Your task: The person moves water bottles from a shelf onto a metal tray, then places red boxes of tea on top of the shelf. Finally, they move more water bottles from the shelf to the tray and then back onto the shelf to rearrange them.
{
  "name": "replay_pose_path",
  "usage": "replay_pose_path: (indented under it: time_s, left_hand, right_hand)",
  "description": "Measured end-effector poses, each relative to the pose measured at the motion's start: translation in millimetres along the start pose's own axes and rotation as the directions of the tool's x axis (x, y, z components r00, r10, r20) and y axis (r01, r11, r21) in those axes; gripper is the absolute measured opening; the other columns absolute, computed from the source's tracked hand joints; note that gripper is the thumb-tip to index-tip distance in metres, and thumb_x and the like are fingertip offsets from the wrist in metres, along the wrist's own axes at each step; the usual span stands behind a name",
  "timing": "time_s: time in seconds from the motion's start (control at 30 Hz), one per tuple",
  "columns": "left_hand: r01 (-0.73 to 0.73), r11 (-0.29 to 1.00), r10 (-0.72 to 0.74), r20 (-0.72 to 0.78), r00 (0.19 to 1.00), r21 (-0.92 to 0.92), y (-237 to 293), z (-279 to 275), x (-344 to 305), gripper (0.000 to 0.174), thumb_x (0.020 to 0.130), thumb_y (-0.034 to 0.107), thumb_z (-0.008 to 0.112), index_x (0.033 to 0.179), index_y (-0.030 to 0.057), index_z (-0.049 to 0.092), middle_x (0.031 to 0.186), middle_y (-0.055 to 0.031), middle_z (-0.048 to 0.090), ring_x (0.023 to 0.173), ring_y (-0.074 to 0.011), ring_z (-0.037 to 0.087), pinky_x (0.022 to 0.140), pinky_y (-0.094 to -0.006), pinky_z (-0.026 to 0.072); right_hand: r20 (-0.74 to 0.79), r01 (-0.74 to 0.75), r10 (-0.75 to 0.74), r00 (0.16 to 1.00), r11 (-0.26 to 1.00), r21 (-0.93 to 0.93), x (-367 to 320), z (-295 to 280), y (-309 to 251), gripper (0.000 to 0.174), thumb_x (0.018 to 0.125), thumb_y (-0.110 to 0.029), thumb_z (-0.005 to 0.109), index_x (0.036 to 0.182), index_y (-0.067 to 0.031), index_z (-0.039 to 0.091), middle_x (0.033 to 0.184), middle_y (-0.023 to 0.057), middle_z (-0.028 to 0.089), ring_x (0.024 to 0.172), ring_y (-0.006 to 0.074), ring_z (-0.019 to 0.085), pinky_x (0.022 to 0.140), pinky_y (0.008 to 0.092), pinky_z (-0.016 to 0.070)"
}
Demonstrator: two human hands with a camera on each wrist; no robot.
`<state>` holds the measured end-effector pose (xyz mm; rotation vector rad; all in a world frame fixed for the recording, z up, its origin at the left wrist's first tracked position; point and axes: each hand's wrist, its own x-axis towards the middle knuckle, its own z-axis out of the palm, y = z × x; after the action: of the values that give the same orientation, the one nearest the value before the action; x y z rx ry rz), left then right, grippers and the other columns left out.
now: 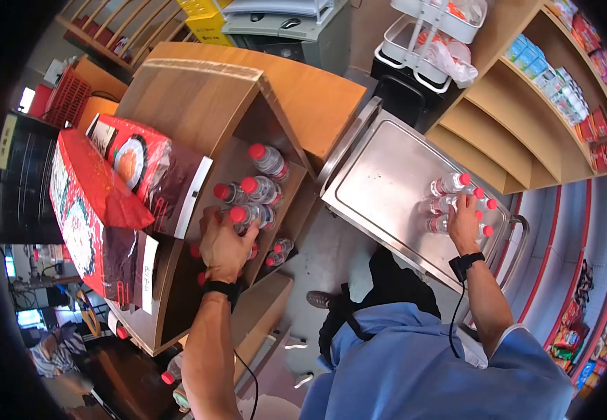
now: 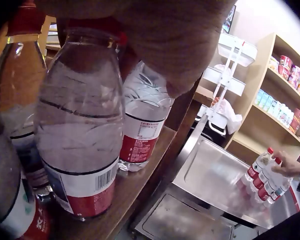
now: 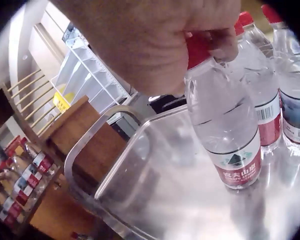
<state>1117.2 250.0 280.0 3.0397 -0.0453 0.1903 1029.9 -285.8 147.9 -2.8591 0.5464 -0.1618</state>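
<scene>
On the left, my left hand (image 1: pixel 223 245) reaches into a wooden shelf unit among several clear water bottles with red caps. Its fingers grip one water bottle (image 2: pixel 80 125) near the cap; that bottle stands at the front, others close around it. Another water bottle (image 2: pixel 142 120) stands beside it, beyond the thumb. Over the metal trolley (image 1: pixel 380 168), my right hand (image 1: pixel 464 224) pinches a water bottle (image 3: pixel 225 130) by its red cap. That bottle is upright at the trolley top, with more bottles (image 3: pixel 295 90) next to it. Some of the right fingertips are hidden behind the cap.
Large red bags (image 1: pixel 97 217) lie on the shelf unit (image 1: pixel 184 84). More bottles (image 1: pixel 279 252) stand on a lower level. A wooden display rack (image 1: pixel 499 126) and a white tiered cart (image 1: pixel 415 42) stand beyond the trolley. Store shelving (image 1: pixel 548 238) runs along the right.
</scene>
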Motion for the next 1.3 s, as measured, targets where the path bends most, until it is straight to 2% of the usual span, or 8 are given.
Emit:
replay_pose_path:
  time_s: [0.37, 0.43, 0.63, 0.87, 0.97, 1.1, 1.27, 1.3]
  left_hand:
    - [-0.008, 1.0, 0.008, 0.02, 1.0, -0.006, -9, 6, 3, 0.06, 0.082, 0.055, 0.079, 0.109, 0.0015, 0.075, 0.128, -0.0186, 0.058, 0.119, -0.0416, 0.057, 0.098, -0.053, 0.0513]
    - [-0.017, 1.0, 0.017, 0.004, 1.0, -0.008, -10, 10, 5, 0.061, 0.082, 0.055, 0.079, 0.11, 0.0019, 0.075, 0.128, -0.0185, 0.058, 0.119, -0.0419, 0.056, 0.097, -0.0531, 0.0515]
    - [-0.031, 0.999, 0.031, -0.002, 1.0, -0.034, -6, 4, 5, 0.055, 0.081, 0.051, 0.082, 0.109, 0.0043, 0.076, 0.127, -0.0153, 0.057, 0.115, -0.0394, 0.058, 0.093, -0.0507, 0.0538]
    - [0.031, 0.999, -0.033, 0.077, 0.996, 0.031, -2, 1, 4, 0.059, 0.081, 0.053, 0.081, 0.109, 0.0013, 0.075, 0.127, -0.0148, 0.057, 0.118, -0.0386, 0.058, 0.094, -0.0509, 0.0544]
    - [0.001, 0.997, -0.005, 0.043, 0.999, 0.08, -2, 4, 5, 0.06, 0.082, 0.054, 0.08, 0.108, 0.0004, 0.075, 0.128, -0.015, 0.057, 0.119, -0.0385, 0.058, 0.093, -0.0505, 0.0553]
    - [0.036, 0.998, -0.041, 0.088, 0.995, 0.061, 4, -2, 8, 0.061, 0.081, 0.055, 0.08, 0.108, 0.0007, 0.075, 0.131, -0.0153, 0.056, 0.119, -0.0388, 0.059, 0.095, -0.0508, 0.0548]
    - [-0.016, 0.995, 0.009, 0.077, 0.997, 0.096, -5, 8, 7, 0.065, 0.08, 0.057, 0.081, 0.109, -0.0002, 0.074, 0.13, -0.0162, 0.057, 0.117, -0.0392, 0.059, 0.096, -0.0511, 0.0534]
    - [-0.012, 0.996, 0.006, 0.067, 0.998, 0.089, -6, 8, 7, 0.065, 0.079, 0.057, 0.081, 0.109, -0.0009, 0.074, 0.13, -0.017, 0.057, 0.117, -0.0393, 0.06, 0.096, -0.0508, 0.0533]
  right_hand:
    - [-0.021, 0.159, -0.158, 0.987, 0.96, 0.232, -16, -7, -44, 0.033, 0.089, -0.01, 0.077, 0.118, -0.0027, 0.064, 0.109, 0.0178, 0.058, 0.096, 0.0402, 0.063, 0.077, 0.0485, 0.0528]
    - [-0.113, 0.381, -0.366, 0.924, 0.847, 0.37, -19, -13, -69, 0.031, 0.088, -0.011, 0.079, 0.115, -0.0044, 0.065, 0.105, 0.0159, 0.054, 0.088, 0.0363, 0.062, 0.073, 0.0469, 0.0537]
    - [0.087, 0.303, -0.471, 0.878, 0.687, 0.661, -38, -25, -157, 0.034, 0.086, -0.011, 0.081, 0.116, -0.0055, 0.066, 0.103, 0.0146, 0.054, 0.087, 0.0344, 0.062, 0.075, 0.0411, 0.0544]
    - [0.095, 0.315, -0.56, 0.823, 0.589, 0.744, -62, 56, -232, 0.034, 0.086, -0.014, 0.082, 0.115, -0.0084, 0.065, 0.106, 0.0134, 0.054, 0.094, 0.0361, 0.064, 0.079, 0.0435, 0.0554]
    - [0.148, 0.317, -0.567, 0.81, 0.636, 0.704, -71, 110, -257, 0.034, 0.086, -0.019, 0.08, 0.115, -0.0113, 0.063, 0.115, 0.0145, 0.053, 0.094, 0.0414, 0.066, 0.08, 0.0504, 0.0567]
    - [0.244, 0.221, -0.507, 0.827, 0.692, 0.687, -81, 172, -291, 0.029, 0.089, -0.014, 0.073, 0.115, -0.0106, 0.062, 0.118, 0.0157, 0.053, 0.092, 0.0438, 0.067, 0.078, 0.0533, 0.0572]
    - [0.358, 0.181, -0.434, 0.827, 0.808, 0.56, -78, 240, -338, 0.027, 0.087, -0.008, 0.067, 0.113, -0.0079, 0.061, 0.119, 0.0224, 0.051, 0.091, 0.0472, 0.068, 0.079, 0.0557, 0.0585]
    - [0.383, 0.168, -0.415, 0.825, 0.828, 0.536, -76, 251, -348, 0.034, 0.086, -0.007, 0.067, 0.12, -0.0069, 0.063, 0.125, 0.0262, 0.053, 0.097, 0.0492, 0.069, 0.08, 0.055, 0.06]
